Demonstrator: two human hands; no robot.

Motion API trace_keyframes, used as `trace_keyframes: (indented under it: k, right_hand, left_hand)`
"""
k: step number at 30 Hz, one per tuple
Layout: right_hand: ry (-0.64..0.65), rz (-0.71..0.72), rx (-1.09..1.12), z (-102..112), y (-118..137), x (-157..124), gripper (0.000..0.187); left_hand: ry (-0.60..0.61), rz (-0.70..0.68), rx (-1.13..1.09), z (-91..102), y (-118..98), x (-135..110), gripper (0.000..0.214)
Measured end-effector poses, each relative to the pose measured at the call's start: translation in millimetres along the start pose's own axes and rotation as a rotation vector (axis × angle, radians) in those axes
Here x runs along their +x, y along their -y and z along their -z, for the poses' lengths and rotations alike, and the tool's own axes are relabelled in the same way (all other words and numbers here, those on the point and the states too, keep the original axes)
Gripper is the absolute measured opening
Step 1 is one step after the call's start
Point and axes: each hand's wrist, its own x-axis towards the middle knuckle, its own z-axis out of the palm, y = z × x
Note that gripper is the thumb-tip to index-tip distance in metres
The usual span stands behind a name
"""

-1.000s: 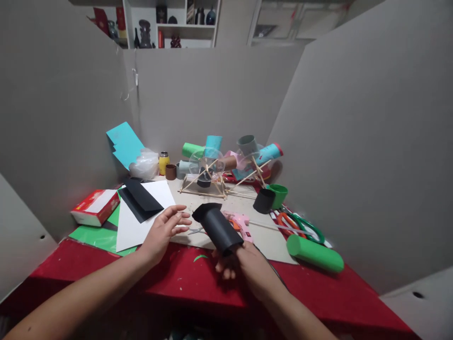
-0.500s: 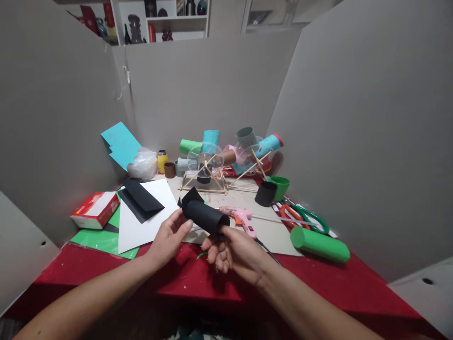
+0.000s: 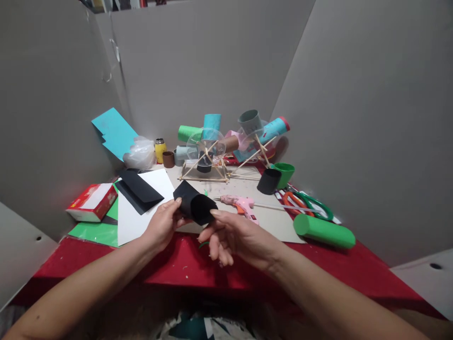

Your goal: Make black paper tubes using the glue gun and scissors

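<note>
A sheet of black paper, curled into a loose roll, is held between both hands above the table's front edge. My left hand pinches its left end, thumb on top. On the right end, my right hand grips the rim of the curl between thumb and index finger, its other fingers hanging loosely curled. The roll's open end faces me to the right. Just beyond it lies a pink glue gun. Left of my hands, a folded black paper rests on a white sheet.
A stick-and-plastic wheel frame stands at the back, with coloured paper tubes around it. On the right are a green cylinder, scissors and a short black tube. A red box sits left. Grey panels enclose the table.
The black paper has gone from a tight tube to a wider, looser curl. My left hand has shifted up and onto its left end. The view has tilted down.
</note>
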Motion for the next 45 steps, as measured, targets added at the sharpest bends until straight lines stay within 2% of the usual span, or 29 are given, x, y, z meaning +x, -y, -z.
trace_keyframes:
  k: [2, 4, 6, 7, 10, 12, 13, 14, 16, 19, 23, 27, 30, 32, 35, 39, 42, 45]
  right_hand:
    - [-0.067, 0.087, -0.117, 14, 3, -10, 0.051]
    - [-0.249, 0.166, -0.283, 32, 6, -20, 0.045]
    - [-0.495, 0.214, -0.476, 54, 7, -29, 0.043]
    - [-0.577, 0.227, -0.571, 65, 6, -32, 0.042]
    - [-0.698, 0.245, -0.830, 96, -2, -45, 0.039]
    - [-0.927, 0.305, -1.100, 114, -9, -57, 0.035]
    - [-1.083, 0.299, -1.238, 123, -13, -65, 0.035]
    - [-1.187, 0.289, -1.359, 130, -17, -73, 0.037]
    - [-1.279, 0.271, -1.540, 145, -23, -89, 0.043]
    - [-1.266, 0.203, -1.635, 162, -33, -108, 0.057]
    - [-1.281, 0.115, -1.564, 173, -44, -119, 0.071]
    - [-1.425, 0.048, -1.442, 174, -51, -124, 0.082]
    - [-1.518, 0.019, -1.265, 176, -56, -128, 0.087]
    - [-1.528, 0.072, -1.101, 178, -60, -130, 0.089]
    - [-1.468, 0.264, -0.870, 180, -64, -128, 0.085]
    - [-1.389, 0.510, -0.707, 171, -51, -115, 0.075]
    - [-1.312, 0.615, -0.793, 158, -28, -96, 0.067]
    - [-1.241, 0.714, -1.098, 146, -1, -69, 0.054]
  left_hand:
    - [-0.049, 0.072, -0.046, 3.0, -3, 5, 0.010]
    - [-0.090, 0.148, -0.086, 6.7, -8, 10, 0.014]
    - [-0.107, 0.205, -0.115, 9.8, -12, 15, 0.018]
    - [-0.107, 0.220, -0.126, 10.8, -15, 17, 0.018]
    - [-0.100, 0.238, -0.132, 11.3, -19, 22, 0.019]
    - [-0.100, 0.243, -0.127, 11.4, -20, 24, 0.020]
    - [-0.103, 0.244, -0.123, 11.9, -20, 25, 0.021]
    - [-0.105, 0.244, -0.117, 12.8, -20, 26, 0.021]
    - [-0.104, 0.247, -0.106, 15.9, -17, 28, 0.021]
    - [-0.088, 0.259, -0.085, 21.2, -13, 31, 0.021]
    - [-0.067, 0.246, -0.058, 25.4, -9, 33, 0.023]
    - [-0.037, 0.247, -0.055, 27.6, -7, 33, 0.022]
    - [-0.038, 0.242, -0.067, 27.4, -6, 32, 0.022]
    - [-0.042, 0.235, -0.078, 25.5, -6, 31, 0.023]
    - [-0.042, 0.242, -0.088, 21.1, -7, 28, 0.022]
    - [-0.039, 0.267, -0.098, 17.4, -6, 25, 0.022]
    - [-0.029, 0.258, -0.114, 17.7, -5, 25, 0.021]
    - [-0.019, 0.248, -0.111, 18.8, -4, 25, 0.019]
